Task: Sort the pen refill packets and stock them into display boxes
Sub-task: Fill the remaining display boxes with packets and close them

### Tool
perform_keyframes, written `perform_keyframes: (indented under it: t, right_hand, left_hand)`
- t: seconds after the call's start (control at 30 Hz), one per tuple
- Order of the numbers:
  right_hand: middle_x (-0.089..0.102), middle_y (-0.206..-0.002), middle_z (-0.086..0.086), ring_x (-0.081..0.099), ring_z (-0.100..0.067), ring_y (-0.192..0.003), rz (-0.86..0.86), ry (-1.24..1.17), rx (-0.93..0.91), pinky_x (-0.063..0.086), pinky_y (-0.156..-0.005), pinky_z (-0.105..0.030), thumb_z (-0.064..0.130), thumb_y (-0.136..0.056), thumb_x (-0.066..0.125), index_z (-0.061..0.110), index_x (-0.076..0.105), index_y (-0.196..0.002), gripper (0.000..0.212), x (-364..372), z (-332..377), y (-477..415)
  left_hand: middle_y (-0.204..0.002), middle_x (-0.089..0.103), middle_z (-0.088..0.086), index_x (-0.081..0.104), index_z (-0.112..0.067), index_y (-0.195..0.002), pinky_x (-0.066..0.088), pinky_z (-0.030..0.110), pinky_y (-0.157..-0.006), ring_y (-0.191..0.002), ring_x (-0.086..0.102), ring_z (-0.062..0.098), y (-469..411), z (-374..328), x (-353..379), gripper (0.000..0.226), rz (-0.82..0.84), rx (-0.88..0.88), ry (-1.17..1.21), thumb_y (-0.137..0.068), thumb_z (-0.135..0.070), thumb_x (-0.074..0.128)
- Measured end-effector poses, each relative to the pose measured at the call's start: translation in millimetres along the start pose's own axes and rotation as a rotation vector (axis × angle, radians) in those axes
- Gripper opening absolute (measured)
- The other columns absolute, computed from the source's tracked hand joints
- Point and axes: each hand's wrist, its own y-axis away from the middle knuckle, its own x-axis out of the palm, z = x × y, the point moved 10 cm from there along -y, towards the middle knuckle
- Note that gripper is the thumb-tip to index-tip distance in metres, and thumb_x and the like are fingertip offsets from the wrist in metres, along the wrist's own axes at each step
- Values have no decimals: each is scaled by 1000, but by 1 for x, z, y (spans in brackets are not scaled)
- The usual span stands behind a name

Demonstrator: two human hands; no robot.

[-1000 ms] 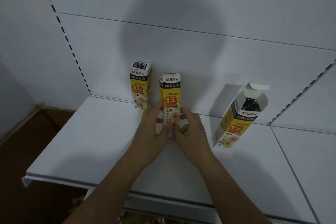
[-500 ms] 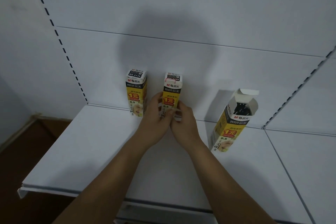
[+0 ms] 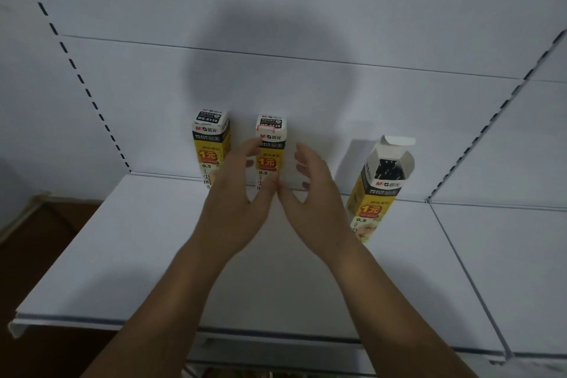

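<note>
the white metal shelf carries everything. over it the left hand and right hand flank the middle yellow-and-black cardboard box, fingers loose and spread, gripping nothing; whether the blurred left fingers brush it i cannot tell. it stands upright by the back wall, between a closed twin box and an open-topped box. likely light, thin-walled, tippy: hold its side faces, low.
</note>
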Motion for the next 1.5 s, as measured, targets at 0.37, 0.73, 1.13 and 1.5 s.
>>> perform_keyframes:
  t: [0.37, 0.73, 1.13, 1.5]
  right_hand:
    - [54, -138, 6, 51, -8, -130, -176, 271, -260, 44, -108, -21, 19, -98, 69, 19, 55, -143, 48, -112, 77, 16]
    - [61, -134, 12, 62, -4, -119, -303, 120, -28, 57, -95, -28, 27, -99, 70, 24, 58, -136, 39, -186, -9, 15]
    - [65, -121, 0, 63, 0, -112, -196, 116, -207, 51, -84, -10, 15, -102, 64, 14, 74, -115, 16, -175, -25, 16]
    - [61, -136, 9, 62, 1, -114, -143, -63, -142, 53, -83, -14, 17, -105, 59, 23, 59, -136, 31, -185, -23, -14]
  left_hand:
    - [-131, 54, -13, 52, -26, -144, 56, 42, -94, -116, 60, 11, -21, -85, 21, 48, 31, 263, -109, -101, -45, 60]
    - [-142, 52, -17, 41, -37, -150, 61, 36, -94, -122, 60, 3, -16, -78, 114, 72, 239, 62, 189, -90, -39, 81]
    - [-140, 53, -10, 55, -34, -142, 56, 20, -95, -127, 57, 0, 0, -83, 137, 39, 250, 107, 255, -104, -31, 60]
    - [-142, 55, -9, 57, -36, -138, 58, 33, -101, -133, 56, 6, 2, -73, 143, 32, 247, 9, 238, -107, -25, 55]
